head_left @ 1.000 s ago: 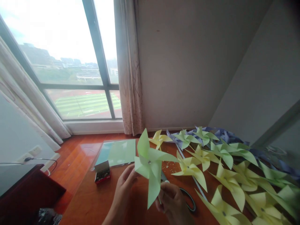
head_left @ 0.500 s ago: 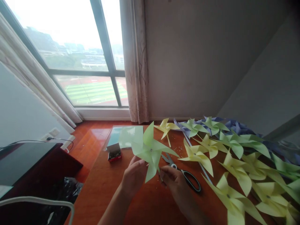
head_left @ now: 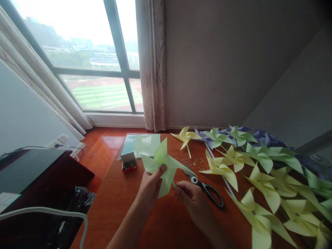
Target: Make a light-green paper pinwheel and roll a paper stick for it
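Right hand: the right hand (head_left: pixel 190 197) is low over the table, fingers pinched shut on the thin stick (head_left: pixel 174 184) that runs down from the green pinwheel.
Left hand: the left hand (head_left: pixel 150 185) is just beside it, thumb in front and fingers behind, closed on the middle of the green pinwheel (head_left: pixel 164 164).
Green pinwheel: held up above the table (head_left: pixel 124 204), its face tilted toward the camera, blades spread out around the thumb.
Scissors: black-handled scissors (head_left: pixel 207 190) lie flat on the table just right of the right hand, blades pointing toward the pinwheel.
Small box: a little red box (head_left: pixel 128 162) sits on the table left of the hands, near the far edge.
Paper sheets: pale green and blue sheets (head_left: pixel 142 145) lie flat behind the box.
Pile of pinwheels: yellow, green and purple pinwheels (head_left: pixel 259 173) are spread over the right side of the table, overlapping.
Window: a window (head_left: pixel 85 65) and a curtain (head_left: pixel 153 65) stand beyond the table.
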### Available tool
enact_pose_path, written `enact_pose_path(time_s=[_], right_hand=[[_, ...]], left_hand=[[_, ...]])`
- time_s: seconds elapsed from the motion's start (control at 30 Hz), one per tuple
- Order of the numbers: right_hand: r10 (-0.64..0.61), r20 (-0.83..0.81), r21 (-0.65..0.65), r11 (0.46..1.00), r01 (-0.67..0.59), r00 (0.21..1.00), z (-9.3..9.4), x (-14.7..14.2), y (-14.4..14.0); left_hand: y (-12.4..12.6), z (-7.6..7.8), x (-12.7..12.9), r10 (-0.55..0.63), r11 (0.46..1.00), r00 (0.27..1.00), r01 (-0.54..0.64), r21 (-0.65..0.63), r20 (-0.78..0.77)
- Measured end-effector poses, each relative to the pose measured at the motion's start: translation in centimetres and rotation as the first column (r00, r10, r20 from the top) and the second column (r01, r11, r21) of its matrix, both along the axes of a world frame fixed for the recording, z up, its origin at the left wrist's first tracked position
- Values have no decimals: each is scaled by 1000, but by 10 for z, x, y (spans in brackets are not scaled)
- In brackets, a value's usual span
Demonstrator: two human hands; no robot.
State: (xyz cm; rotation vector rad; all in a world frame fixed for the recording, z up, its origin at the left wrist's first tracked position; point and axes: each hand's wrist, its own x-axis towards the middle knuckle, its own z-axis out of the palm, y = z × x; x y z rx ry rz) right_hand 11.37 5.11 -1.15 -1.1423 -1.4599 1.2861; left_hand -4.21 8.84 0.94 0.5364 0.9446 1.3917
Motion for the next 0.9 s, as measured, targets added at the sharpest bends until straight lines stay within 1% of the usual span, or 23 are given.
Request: enact_pose_path(time_s=[0.27, 0.53, 0.67, 0.8, 0.9], right_hand=[[22, 51, 35, 999, -24, 998, -1, 1, 0], [26, 33, 56, 998, -28, 999, -6, 1, -1], [17, 55, 68, 997, -21, 998, -5, 1, -1], [-31, 78, 61, 998, 26, 996, -5, 0, -1], [-131, 119, 118, 986, 117, 984, -9, 0, -1]], left_hand=[[-1, 2, -1, -18, 999, 998, 16, 31, 63], [0, 2, -1, -9, 999, 998, 7, 50, 57], [-1, 3, 0, -11, 999, 999, 8, 43, 49], [0, 3, 2, 28, 1000, 999, -28, -4, 35], [1, 3, 3, 51, 999, 998, -51, -15, 27]])
